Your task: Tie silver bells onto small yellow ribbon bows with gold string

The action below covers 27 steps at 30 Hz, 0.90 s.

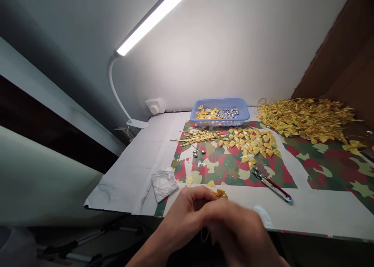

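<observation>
At the table's front edge my left hand (187, 214) pinches a small gold ribbon bow (221, 193) between thumb and forefinger. My right hand (239, 224) crosses close against it, blurred, with its fingers curled and mostly hidden; what they hold cannot be made out. Below the hands hangs a thin loop of cord (205, 236). Just beyond them lie two yellow scraps, one a small triangle (211, 183). Many gold bows (254, 140) are spread on the patterned paper, left of which lies a bundle of gold cords (201, 137). Several silver bells (195, 154) sit near the cords.
Red-handled thread snips (273, 186) lie at right. A blue basket (244, 121) at the wall holds bows and silver bells. A heap of corded bows (306, 119) fills the back right. Crumpled white paper (164, 184) lies left, below a lit lamp (157, 19).
</observation>
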{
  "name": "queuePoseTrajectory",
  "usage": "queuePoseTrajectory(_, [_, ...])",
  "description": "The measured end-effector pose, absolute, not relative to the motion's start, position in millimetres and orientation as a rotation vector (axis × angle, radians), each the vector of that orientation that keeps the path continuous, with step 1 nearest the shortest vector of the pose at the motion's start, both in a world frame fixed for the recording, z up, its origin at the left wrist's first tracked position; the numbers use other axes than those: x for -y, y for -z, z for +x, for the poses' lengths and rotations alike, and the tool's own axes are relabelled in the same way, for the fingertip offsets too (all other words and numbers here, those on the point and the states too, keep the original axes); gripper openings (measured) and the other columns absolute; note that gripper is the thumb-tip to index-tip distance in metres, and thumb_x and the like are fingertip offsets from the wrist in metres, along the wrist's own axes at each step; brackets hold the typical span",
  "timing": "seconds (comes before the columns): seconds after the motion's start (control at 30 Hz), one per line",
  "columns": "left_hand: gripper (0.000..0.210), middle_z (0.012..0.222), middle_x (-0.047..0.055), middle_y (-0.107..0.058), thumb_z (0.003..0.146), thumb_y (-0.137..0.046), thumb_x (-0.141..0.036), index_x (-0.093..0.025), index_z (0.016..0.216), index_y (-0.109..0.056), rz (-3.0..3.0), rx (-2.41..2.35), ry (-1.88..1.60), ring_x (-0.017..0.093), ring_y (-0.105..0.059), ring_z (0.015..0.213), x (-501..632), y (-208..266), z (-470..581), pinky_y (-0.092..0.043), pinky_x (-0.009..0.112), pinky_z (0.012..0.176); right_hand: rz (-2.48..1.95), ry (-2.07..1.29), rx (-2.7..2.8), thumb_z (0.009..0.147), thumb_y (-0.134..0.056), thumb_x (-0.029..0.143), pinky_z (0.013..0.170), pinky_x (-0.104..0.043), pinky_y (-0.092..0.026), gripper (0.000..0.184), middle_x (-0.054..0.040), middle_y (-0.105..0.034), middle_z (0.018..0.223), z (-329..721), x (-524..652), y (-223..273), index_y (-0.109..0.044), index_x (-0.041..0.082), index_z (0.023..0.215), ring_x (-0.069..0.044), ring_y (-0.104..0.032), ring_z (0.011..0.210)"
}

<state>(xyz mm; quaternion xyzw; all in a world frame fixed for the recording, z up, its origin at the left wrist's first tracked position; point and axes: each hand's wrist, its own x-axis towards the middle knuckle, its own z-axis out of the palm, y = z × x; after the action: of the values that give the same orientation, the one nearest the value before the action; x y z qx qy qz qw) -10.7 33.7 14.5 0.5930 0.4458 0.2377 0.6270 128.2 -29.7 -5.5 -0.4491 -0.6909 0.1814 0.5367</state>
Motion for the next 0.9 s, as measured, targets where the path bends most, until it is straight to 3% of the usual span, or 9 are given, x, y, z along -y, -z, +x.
queuePoseTrajectory(0.07, [0.016,0.072,0.003,-0.064,0.08,-0.071,-0.027,-0.012,0.074,-0.072,1.352,-0.992,-0.527,0.016,-0.054,0.071,-32,-19,-12,-0.043,0.026,0.066,-1.034,-0.521,1.64,0.099,-0.044,0.013,0.065,-0.018,-0.055,0.023,-0.0024,-0.066,0.086,140,20,14,-0.066,0.019,0.095,-0.011,-0.065,0.075])
queuePoseTrajectory(0.2, [0.02,0.074,0.002,-0.061,0.088,-0.066,-0.03,-0.012,0.078,-0.07,1.359,-0.973,-0.544,0.015,-0.052,0.072,-29,-20,-14,-0.043,0.026,0.067,-1.158,-0.363,1.671,0.093,-0.051,0.003,0.065,-0.021,-0.052,0.025,-0.0036,-0.06,0.086,151,19,38,-0.065,0.019,0.107,-0.013,-0.062,0.075])
queuePoseTrajectory(0.47, [0.025,0.075,0.002,-0.059,0.097,-0.052,-0.034,-0.016,0.082,-0.061,1.592,-1.08,-0.473,0.016,-0.051,0.071,-31,-13,-22,-0.041,0.027,0.065,-1.298,-0.046,1.84,0.09,-0.046,0.002,0.055,-0.027,-0.041,0.025,-0.004,-0.052,0.071,145,18,43,-0.068,0.013,0.093,-0.016,-0.051,0.064])
queuePoseTrajectory(0.7, [0.025,0.071,-0.001,-0.06,0.1,-0.048,-0.035,-0.018,0.084,-0.057,1.53,-1.075,-0.489,0.015,-0.054,0.07,-33,-6,-23,-0.043,0.027,0.067,-1.25,-0.29,1.824,0.091,-0.044,0.0,0.058,-0.025,-0.041,0.028,-0.0025,-0.054,0.076,150,17,43,-0.065,0.019,0.095,-0.015,-0.052,0.068])
queuePoseTrajectory(0.9, [0.024,0.074,0.001,-0.062,0.098,-0.052,-0.035,-0.017,0.085,-0.061,1.557,-1.062,-0.467,0.016,-0.057,0.071,-32,-5,-20,-0.045,0.027,0.068,-1.278,-0.272,1.754,0.092,-0.046,0.004,0.058,-0.026,-0.04,0.021,-0.002,-0.054,0.073,142,17,47,-0.061,0.018,0.09,-0.016,-0.052,0.066])
